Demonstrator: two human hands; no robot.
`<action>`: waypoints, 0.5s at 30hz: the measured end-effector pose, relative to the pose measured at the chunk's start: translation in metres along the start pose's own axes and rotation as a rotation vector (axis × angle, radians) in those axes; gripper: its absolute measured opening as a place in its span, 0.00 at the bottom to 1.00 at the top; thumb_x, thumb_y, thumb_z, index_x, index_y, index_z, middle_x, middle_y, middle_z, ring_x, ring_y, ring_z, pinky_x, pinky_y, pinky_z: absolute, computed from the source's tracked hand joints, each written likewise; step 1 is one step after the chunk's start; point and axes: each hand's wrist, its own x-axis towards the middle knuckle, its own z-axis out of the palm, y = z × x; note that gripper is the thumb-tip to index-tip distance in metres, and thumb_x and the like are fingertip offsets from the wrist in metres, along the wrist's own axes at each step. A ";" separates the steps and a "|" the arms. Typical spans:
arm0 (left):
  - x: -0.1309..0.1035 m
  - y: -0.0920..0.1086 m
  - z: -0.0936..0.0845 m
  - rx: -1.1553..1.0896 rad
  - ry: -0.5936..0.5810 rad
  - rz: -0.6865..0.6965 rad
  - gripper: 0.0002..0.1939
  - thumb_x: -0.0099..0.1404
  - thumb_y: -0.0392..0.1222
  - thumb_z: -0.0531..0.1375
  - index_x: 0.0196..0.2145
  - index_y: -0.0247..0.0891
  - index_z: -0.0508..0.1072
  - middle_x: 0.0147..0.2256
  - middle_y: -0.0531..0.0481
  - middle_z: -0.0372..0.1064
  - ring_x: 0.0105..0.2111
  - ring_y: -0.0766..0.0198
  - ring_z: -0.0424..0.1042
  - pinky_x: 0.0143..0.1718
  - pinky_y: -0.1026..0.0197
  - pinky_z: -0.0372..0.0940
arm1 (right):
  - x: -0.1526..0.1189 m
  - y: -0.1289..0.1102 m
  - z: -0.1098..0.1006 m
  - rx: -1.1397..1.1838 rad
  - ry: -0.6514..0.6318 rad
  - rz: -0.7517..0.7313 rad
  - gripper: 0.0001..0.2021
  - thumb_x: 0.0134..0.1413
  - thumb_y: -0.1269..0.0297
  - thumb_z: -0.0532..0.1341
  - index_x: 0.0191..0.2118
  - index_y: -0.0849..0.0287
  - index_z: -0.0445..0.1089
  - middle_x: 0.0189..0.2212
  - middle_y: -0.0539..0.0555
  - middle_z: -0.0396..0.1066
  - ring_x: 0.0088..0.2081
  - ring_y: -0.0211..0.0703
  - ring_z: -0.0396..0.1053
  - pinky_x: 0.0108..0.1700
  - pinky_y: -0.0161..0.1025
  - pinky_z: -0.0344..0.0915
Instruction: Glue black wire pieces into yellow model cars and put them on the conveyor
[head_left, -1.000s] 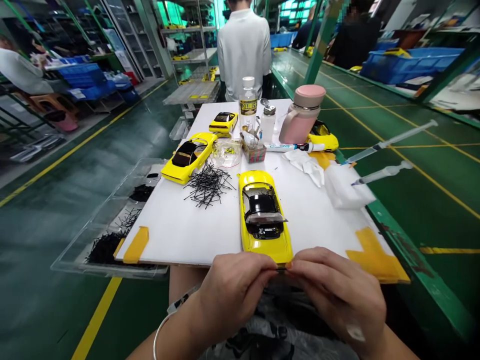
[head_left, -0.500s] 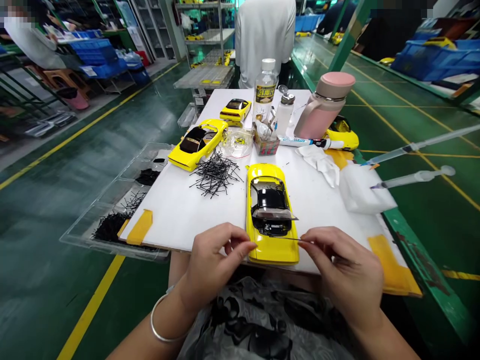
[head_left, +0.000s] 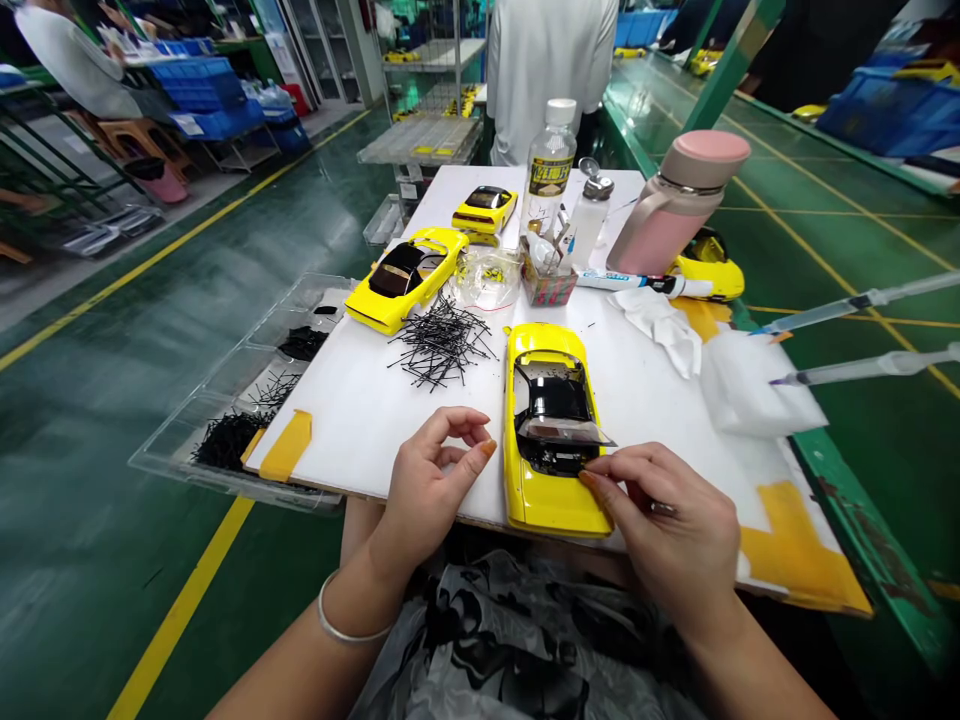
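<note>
A yellow model car body point(head_left: 562, 497) lies at the near edge of the white board, its black windscreen frame and a clear windscreen piece point(head_left: 566, 431) showing, the latter tilted up. My right hand point(head_left: 671, 530) pinches at the front of the windscreen opening; the thin dark rod in its fingertips is mostly hidden now. Left of the car, my left hand point(head_left: 439, 485) hovers with thumb and forefinger curved, tips apart, holding nothing. A pile of thin black rods point(head_left: 442, 345) lies on the board beyond it.
More yellow car bodies point(head_left: 405, 280) stand farther back. Around them are a clear bottle point(head_left: 551, 170), pink flask point(head_left: 667, 225), marker point(head_left: 634, 282), crumpled tissue point(head_left: 660, 330) and syringes stuck in white foam point(head_left: 761, 385). A clear tray point(head_left: 172, 455) sits at the left.
My right hand has moved forward and left over the car to the windscreen opening. My left hand has drawn back from the car's front, its fingertips parting. The view has shifted slightly.
</note>
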 end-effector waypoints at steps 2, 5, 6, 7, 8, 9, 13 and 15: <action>0.002 0.000 0.000 -0.027 -0.017 0.001 0.10 0.67 0.43 0.66 0.45 0.39 0.75 0.38 0.50 0.73 0.40 0.66 0.73 0.38 0.68 0.70 | 0.001 0.000 0.000 -0.006 -0.014 -0.016 0.07 0.59 0.76 0.67 0.37 0.56 0.76 0.34 0.48 0.75 0.33 0.32 0.71 0.34 0.30 0.67; 0.005 -0.001 0.001 -0.077 -0.045 0.013 0.12 0.67 0.42 0.66 0.47 0.40 0.73 0.41 0.50 0.72 0.44 0.66 0.71 0.43 0.67 0.70 | 0.002 -0.001 -0.001 -0.013 -0.025 -0.028 0.06 0.60 0.76 0.67 0.37 0.56 0.76 0.33 0.49 0.75 0.33 0.33 0.71 0.34 0.30 0.67; 0.006 -0.001 0.002 -0.096 -0.055 0.017 0.12 0.67 0.41 0.66 0.48 0.41 0.73 0.42 0.50 0.71 0.46 0.65 0.71 0.45 0.66 0.70 | 0.002 -0.001 -0.001 -0.013 -0.022 -0.025 0.06 0.60 0.76 0.67 0.37 0.56 0.76 0.33 0.49 0.75 0.33 0.33 0.71 0.34 0.31 0.67; 0.007 -0.002 0.002 -0.114 -0.062 0.020 0.13 0.67 0.41 0.66 0.49 0.41 0.72 0.43 0.50 0.71 0.47 0.65 0.70 0.46 0.66 0.69 | 0.002 -0.001 -0.001 -0.013 -0.017 -0.019 0.06 0.60 0.75 0.67 0.37 0.56 0.76 0.33 0.49 0.75 0.33 0.33 0.71 0.33 0.31 0.67; 0.008 -0.002 0.003 -0.129 -0.069 0.023 0.14 0.67 0.41 0.66 0.50 0.42 0.71 0.44 0.50 0.70 0.48 0.65 0.70 0.47 0.65 0.69 | 0.002 -0.002 -0.001 -0.013 -0.012 -0.011 0.06 0.60 0.75 0.67 0.37 0.56 0.76 0.33 0.48 0.75 0.33 0.33 0.71 0.33 0.30 0.66; 0.009 -0.003 0.004 -0.141 -0.075 0.023 0.15 0.67 0.41 0.66 0.51 0.42 0.70 0.44 0.49 0.70 0.48 0.64 0.70 0.48 0.64 0.69 | 0.002 -0.002 -0.001 -0.012 -0.006 -0.006 0.06 0.60 0.75 0.67 0.37 0.56 0.76 0.33 0.48 0.75 0.32 0.32 0.71 0.32 0.30 0.66; 0.011 -0.003 0.008 -0.155 -0.087 0.018 0.17 0.68 0.41 0.65 0.52 0.42 0.69 0.46 0.48 0.69 0.50 0.62 0.70 0.50 0.61 0.68 | 0.002 -0.002 0.000 -0.010 -0.020 -0.030 0.06 0.60 0.76 0.67 0.37 0.57 0.75 0.33 0.49 0.74 0.33 0.32 0.71 0.34 0.30 0.67; 0.012 -0.002 0.009 -0.152 -0.089 0.017 0.17 0.68 0.41 0.65 0.53 0.42 0.68 0.47 0.47 0.69 0.50 0.61 0.70 0.51 0.60 0.68 | 0.003 -0.001 0.000 -0.021 -0.033 -0.059 0.06 0.60 0.77 0.67 0.37 0.58 0.75 0.33 0.49 0.74 0.33 0.32 0.71 0.35 0.30 0.67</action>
